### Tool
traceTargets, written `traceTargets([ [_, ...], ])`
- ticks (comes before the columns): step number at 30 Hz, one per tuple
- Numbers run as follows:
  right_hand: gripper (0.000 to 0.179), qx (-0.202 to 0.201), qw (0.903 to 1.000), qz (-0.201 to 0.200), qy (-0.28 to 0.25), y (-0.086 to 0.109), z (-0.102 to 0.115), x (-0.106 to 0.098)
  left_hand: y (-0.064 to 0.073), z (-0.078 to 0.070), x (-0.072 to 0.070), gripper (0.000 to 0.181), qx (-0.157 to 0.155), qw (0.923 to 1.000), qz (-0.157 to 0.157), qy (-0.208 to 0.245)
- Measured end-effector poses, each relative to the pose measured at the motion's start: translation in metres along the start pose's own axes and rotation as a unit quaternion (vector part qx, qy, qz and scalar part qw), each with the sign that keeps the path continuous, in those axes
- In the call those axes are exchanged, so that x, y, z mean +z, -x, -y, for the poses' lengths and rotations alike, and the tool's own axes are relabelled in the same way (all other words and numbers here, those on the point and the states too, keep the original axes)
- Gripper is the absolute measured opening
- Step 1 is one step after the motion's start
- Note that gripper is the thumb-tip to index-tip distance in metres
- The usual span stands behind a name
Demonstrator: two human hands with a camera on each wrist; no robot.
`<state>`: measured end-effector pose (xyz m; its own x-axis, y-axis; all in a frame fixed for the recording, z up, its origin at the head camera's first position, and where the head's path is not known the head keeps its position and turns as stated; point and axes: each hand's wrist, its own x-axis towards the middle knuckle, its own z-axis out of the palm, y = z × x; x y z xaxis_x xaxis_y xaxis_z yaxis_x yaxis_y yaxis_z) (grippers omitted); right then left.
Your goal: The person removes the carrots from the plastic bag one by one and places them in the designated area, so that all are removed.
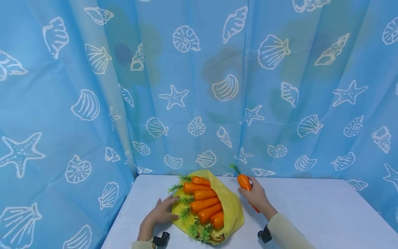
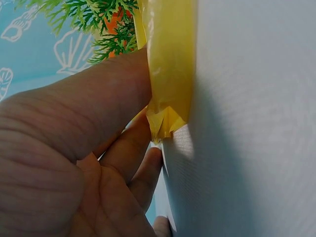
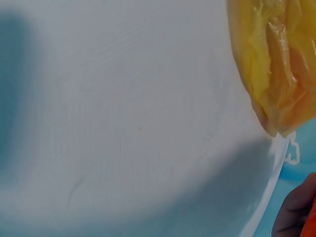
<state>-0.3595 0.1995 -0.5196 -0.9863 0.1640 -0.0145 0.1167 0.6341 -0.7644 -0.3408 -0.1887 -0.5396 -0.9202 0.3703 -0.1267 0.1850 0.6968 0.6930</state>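
A yellow plastic bag [image 1: 234,211] lies on the table with several orange toy carrots [image 1: 205,204] in its mouth, their green tops [image 1: 186,212] pointing left. My left hand [image 1: 163,210] is at the bag's left edge, thumb and fingers spread apart. In the left wrist view the thumb [image 2: 113,89] touches the yellow edge and other fingertips reach down near the tabletop. To the right of the bag, my right hand [image 1: 256,195] grips one carrot [image 1: 244,181] with its leafy top up and its tip showing below the hand. The right wrist view catches only part of the fingers [image 3: 294,210].
The white table [image 1: 304,207] ends at the back against a blue curtain [image 1: 192,103] printed with white shells and starfish. Another stretch of curtain runs along the left side. Small black devices [image 1: 265,235] sit on both wrists.
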Motion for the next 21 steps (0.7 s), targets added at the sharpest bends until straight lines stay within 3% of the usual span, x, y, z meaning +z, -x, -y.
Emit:
traceTargets([
  [9, 0.075, 0.008, 0.9999, -0.013, 0.001, -0.004, -0.003, 0.004, -0.004, 0.003, 0.001, 0.064, -0.009, 0.9999, -0.002, -0.012],
  [21, 0.078, 0.053, 0.9984, -0.014, -0.012, -0.010, -0.017, 0.012, -0.004, 0.002, 0.001, 0.064, -0.023, 0.9997, -0.002, -0.011],
])
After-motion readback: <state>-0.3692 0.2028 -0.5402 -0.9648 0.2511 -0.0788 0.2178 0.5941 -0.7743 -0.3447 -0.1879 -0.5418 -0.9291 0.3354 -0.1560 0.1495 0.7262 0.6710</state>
